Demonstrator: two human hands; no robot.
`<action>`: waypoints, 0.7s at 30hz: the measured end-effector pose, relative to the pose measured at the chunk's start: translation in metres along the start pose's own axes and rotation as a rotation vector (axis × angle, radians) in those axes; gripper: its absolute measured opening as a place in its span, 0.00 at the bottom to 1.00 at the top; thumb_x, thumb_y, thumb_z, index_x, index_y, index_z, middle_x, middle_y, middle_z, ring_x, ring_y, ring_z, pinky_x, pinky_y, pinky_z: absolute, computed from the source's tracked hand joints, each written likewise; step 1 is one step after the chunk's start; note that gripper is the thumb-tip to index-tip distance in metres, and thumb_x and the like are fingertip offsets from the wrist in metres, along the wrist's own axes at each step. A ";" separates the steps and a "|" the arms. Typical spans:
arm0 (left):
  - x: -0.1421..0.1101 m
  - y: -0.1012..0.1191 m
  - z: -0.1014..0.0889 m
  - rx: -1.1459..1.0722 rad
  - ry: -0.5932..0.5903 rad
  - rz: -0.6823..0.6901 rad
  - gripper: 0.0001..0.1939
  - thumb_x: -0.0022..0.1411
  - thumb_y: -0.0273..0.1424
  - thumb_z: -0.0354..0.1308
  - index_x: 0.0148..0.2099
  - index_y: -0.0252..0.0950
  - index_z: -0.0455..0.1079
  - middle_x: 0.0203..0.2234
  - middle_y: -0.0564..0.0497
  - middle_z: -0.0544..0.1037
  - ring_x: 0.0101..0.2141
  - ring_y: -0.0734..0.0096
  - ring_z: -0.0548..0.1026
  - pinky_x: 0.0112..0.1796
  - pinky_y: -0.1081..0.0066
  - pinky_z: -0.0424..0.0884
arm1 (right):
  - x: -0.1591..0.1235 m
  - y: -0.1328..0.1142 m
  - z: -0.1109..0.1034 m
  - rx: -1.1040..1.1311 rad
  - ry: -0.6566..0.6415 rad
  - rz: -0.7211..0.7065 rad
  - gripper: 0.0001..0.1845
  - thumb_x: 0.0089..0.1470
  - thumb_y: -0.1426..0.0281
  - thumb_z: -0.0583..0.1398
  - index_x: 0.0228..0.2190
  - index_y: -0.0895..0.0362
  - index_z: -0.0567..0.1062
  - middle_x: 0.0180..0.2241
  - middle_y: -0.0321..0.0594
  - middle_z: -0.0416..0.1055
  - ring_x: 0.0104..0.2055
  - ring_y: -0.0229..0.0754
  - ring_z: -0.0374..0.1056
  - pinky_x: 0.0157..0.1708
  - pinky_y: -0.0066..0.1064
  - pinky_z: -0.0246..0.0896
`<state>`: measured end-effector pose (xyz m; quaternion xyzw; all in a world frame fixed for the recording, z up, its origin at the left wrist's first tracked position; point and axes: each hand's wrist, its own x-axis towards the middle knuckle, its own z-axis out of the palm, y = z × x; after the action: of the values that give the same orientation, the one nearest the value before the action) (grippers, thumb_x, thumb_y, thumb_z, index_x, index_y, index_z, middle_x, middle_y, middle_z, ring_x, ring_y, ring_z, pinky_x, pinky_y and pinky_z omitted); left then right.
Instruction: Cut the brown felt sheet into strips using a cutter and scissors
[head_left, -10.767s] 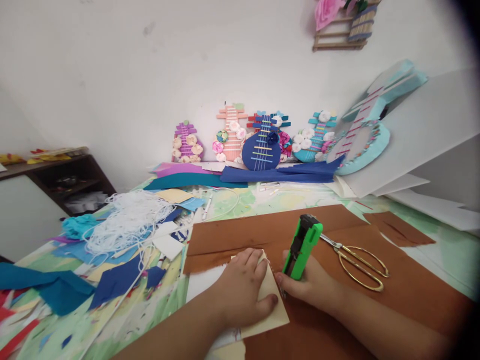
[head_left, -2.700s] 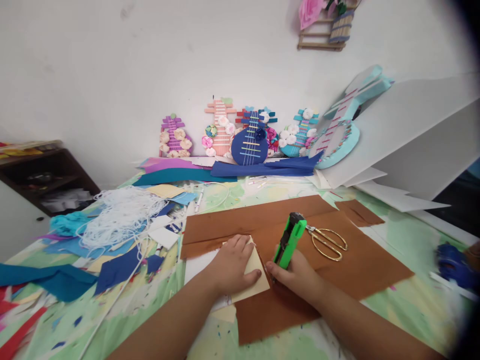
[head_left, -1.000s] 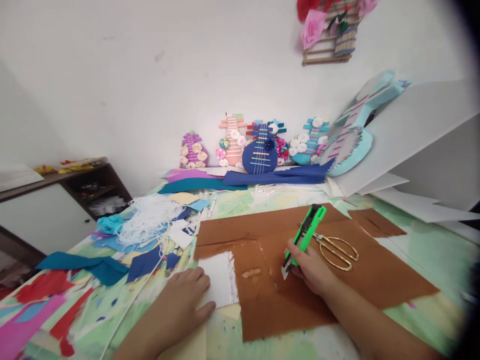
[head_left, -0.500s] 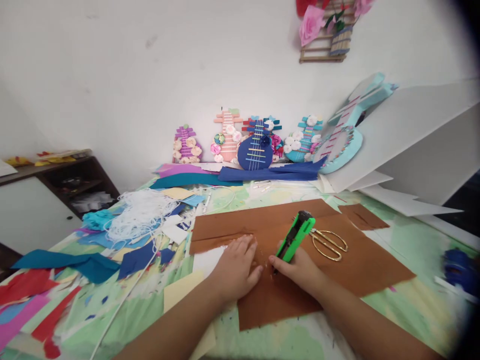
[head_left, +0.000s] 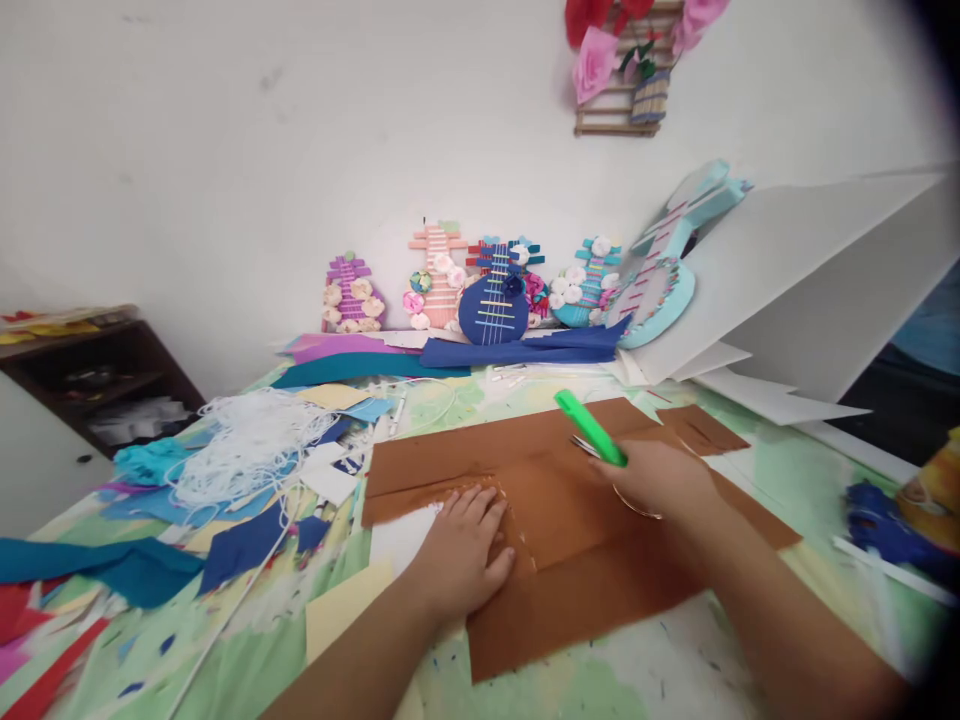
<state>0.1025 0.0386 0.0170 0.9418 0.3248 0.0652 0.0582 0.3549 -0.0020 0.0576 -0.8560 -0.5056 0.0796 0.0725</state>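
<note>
My left hand lies flat with fingers stretched out on the near left part of a brown felt sheet, next to a cut line in it. My right hand is closed round a green utility knife, lifted off the sheet and pointing up and left. It covers most of the gold scissors lying on the felt; only a loop and the blades show. A cream card lies near my left forearm.
Blue and teal felt scraps and a tangle of white cord crowd the left of the table. Small craft guitars line the wall. White foam boards lean at the right. A blue object sits at the right edge.
My right hand has lifted the knife from the cut and swung it back over the scissors. My left hand stays pressed on the felt; the cream card moved aside about a second ago.
</note>
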 end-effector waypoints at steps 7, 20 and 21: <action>-0.001 0.000 -0.002 -0.008 -0.004 -0.001 0.25 0.55 0.36 0.46 0.55 0.32 0.57 0.53 0.45 0.57 0.52 0.59 0.53 0.51 0.58 0.48 | 0.052 0.063 -0.014 -0.193 -0.033 0.160 0.18 0.41 0.57 0.56 0.27 0.60 0.71 0.28 0.48 0.68 0.33 0.51 0.65 0.26 0.35 0.53; -0.003 0.001 -0.006 -0.016 0.007 0.029 0.24 0.55 0.36 0.48 0.53 0.31 0.59 0.52 0.41 0.59 0.51 0.55 0.56 0.49 0.55 0.51 | 0.004 0.023 0.015 -0.043 -0.014 -0.147 0.06 0.43 0.70 0.56 0.28 0.57 0.66 0.20 0.39 0.66 0.23 0.42 0.64 0.20 0.28 0.47; -0.004 0.001 -0.007 -0.027 0.028 0.054 0.22 0.55 0.36 0.49 0.52 0.32 0.61 0.51 0.42 0.60 0.51 0.55 0.56 0.49 0.55 0.51 | 0.002 0.023 0.014 -0.022 -0.016 -0.145 0.09 0.42 0.70 0.56 0.30 0.56 0.66 0.19 0.37 0.66 0.22 0.41 0.63 0.19 0.27 0.47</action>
<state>0.0990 0.0359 0.0238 0.9483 0.2991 0.0840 0.0644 0.3721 -0.0108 0.0391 -0.8173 -0.5675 0.0758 0.0647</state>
